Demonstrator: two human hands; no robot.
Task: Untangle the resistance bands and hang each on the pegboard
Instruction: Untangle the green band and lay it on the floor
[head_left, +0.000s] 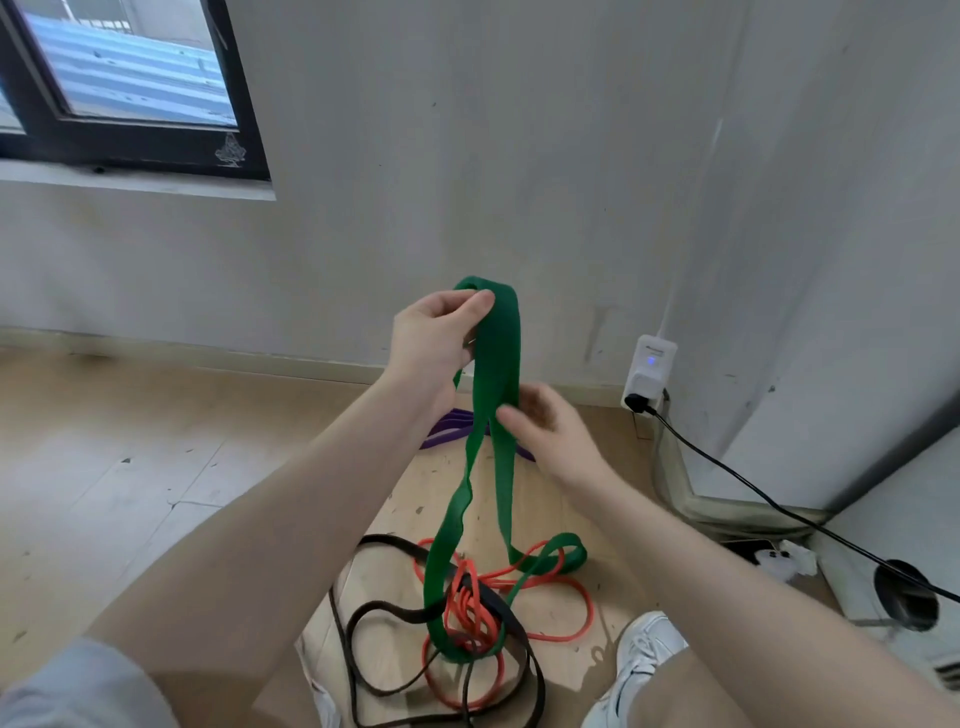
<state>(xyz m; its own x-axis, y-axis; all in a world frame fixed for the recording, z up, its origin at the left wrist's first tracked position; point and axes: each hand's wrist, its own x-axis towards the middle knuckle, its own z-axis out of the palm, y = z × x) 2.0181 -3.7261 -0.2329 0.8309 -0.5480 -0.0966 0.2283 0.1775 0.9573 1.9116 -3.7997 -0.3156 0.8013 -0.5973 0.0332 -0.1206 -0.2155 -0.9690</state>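
Green band (496, 364), wide and flat, was lifted in a long loop above the floor (104, 467); its top fold was pinched by the left hand (436, 338), thumb and fingers curled over it. The right hand (545, 431) sat lower, fingers against the band's right-hand strand; whether they closed round it could not be told. The band's lower end lay in a tangle with an orange band (519, 613) and a dark brown band (384, 618) on the floor. A purple band (447, 428) lay beyond, behind the hands. A white plug-in device (649, 369) sat at the wall base, black cable (779, 506) trailing right. White shoe (644, 660) at lower right; dark-framed window (130, 93) at upper left.
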